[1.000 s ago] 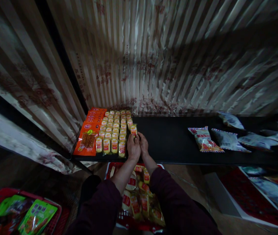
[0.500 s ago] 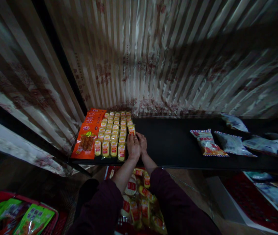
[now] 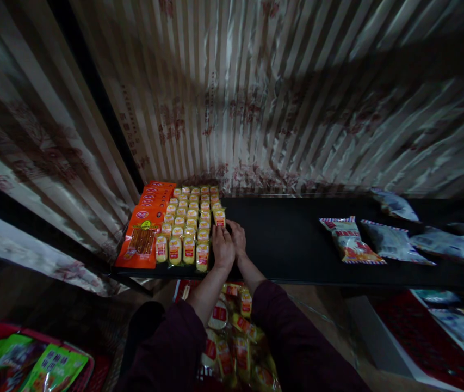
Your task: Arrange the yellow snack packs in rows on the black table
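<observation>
Rows of small yellow wrapped cakes (image 3: 189, 249) stand on the black shelf (image 3: 280, 234), beside orange snack bags (image 3: 140, 239). At the right edge of the rows, my left hand (image 3: 223, 247) and my right hand (image 3: 237, 239) are close together, fingers curled in. One wrapped cake (image 3: 219, 218) shows just past my left fingertips, at the near end of the rightmost row. Both hands are closed around its near end; the part between my palms is hidden. Below the shelf edge, more wrapped cakes (image 3: 242, 351) lie loose in a red basket between my forearms.
White-and-red snack bags (image 3: 352, 239) and silvery bags (image 3: 395, 242) lie toward the right of the shelf. A red basket (image 3: 88, 370) with green bags is at lower left. Another red container (image 3: 415, 332) stands at lower right. Striped sheeting (image 3: 256, 98) hangs behind the shelf.
The view has shifted slightly. My hands stay at the same spot by the rightmost row, with almost no visible movement.
</observation>
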`<state>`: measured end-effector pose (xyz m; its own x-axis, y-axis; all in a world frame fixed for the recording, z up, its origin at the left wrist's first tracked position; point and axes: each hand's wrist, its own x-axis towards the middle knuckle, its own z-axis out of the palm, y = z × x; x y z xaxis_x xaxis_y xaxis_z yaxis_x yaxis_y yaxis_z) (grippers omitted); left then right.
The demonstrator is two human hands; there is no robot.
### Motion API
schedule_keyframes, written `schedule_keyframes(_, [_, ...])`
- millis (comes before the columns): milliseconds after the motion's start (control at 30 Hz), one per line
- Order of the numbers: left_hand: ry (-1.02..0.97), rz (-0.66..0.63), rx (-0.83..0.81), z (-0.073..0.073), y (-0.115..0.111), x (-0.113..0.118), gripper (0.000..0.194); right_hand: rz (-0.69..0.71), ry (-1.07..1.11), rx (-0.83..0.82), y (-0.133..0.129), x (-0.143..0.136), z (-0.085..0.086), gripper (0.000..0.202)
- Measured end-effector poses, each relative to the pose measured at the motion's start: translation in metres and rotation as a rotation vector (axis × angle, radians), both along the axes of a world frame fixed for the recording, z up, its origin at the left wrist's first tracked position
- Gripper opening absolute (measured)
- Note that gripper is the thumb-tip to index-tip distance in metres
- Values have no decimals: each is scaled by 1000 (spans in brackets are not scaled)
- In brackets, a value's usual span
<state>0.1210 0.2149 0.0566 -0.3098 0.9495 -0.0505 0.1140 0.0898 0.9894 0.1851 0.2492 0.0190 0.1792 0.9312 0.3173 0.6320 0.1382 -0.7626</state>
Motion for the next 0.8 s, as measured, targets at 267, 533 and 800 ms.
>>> schedule_keyframes(267, [79,-23,-4,4,-2,1,43,38,82,12,14,2,7,39])
schedule_keyframes(533, [241,-75,-22,9,0,-2,50,81,123,-52,16,-1,12,42])
schedule_keyframes(800, [252,0,6,-11,13,3,47,85,103,-113,19,-4,10,38])
